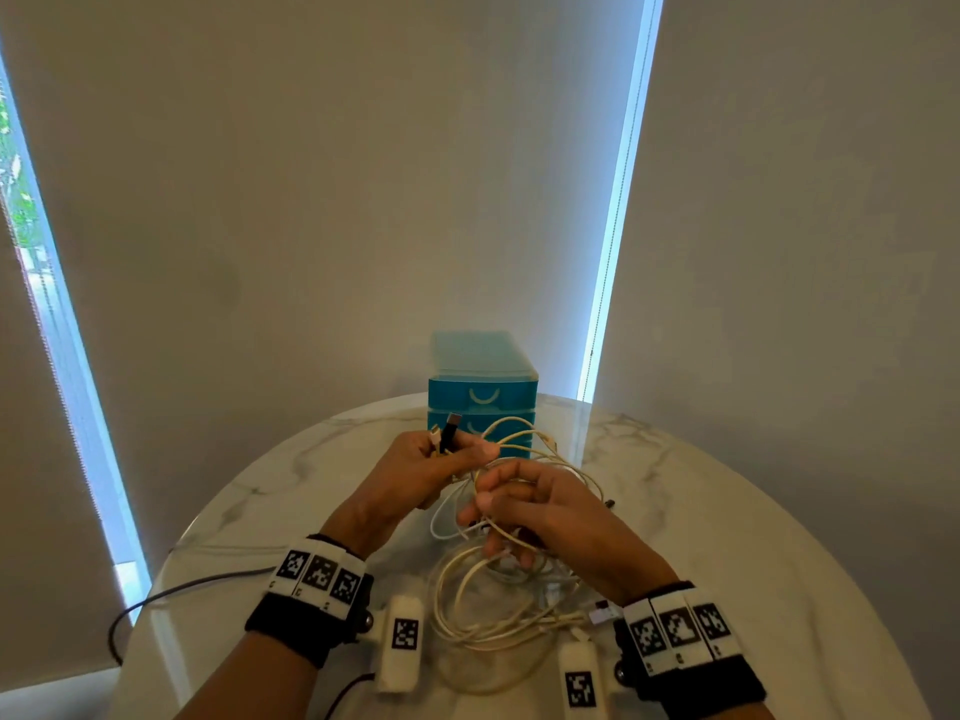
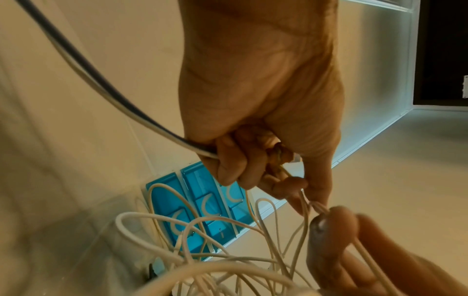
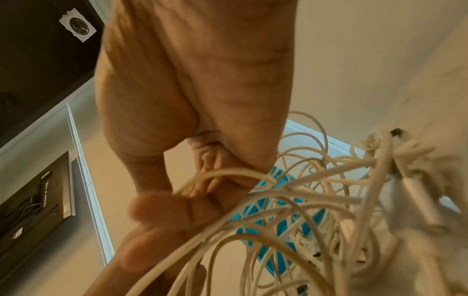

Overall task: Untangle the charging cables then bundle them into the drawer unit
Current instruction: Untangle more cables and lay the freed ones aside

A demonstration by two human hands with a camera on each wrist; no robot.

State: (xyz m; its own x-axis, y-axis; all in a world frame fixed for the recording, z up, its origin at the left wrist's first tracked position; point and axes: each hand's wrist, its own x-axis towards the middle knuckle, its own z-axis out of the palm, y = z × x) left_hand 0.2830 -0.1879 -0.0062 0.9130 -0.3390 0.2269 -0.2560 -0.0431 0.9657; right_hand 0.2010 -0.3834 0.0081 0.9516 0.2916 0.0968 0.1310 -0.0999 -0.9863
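A tangle of white charging cables (image 1: 493,605) lies on the marble table (image 1: 753,563) in front of me, with loops lifted between both hands. My left hand (image 1: 441,459) grips several cable ends in a fist; a black connector (image 1: 451,428) sticks up out of it. In the left wrist view the left hand (image 2: 248,166) also holds a dark cable (image 2: 101,84). My right hand (image 1: 493,511) curls its fingers round white loops just right of the left hand; the right hand (image 3: 202,172) pinches a strand (image 3: 235,172). The blue drawer unit (image 1: 483,392) stands behind, its drawers closed.
A black cable (image 1: 156,600) runs off the table's left edge. A small dark plug (image 1: 610,504) lies right of my hands. Blinds and bright window strips stand behind the table. The drawer unit (image 2: 202,204) sits at the table's far edge.
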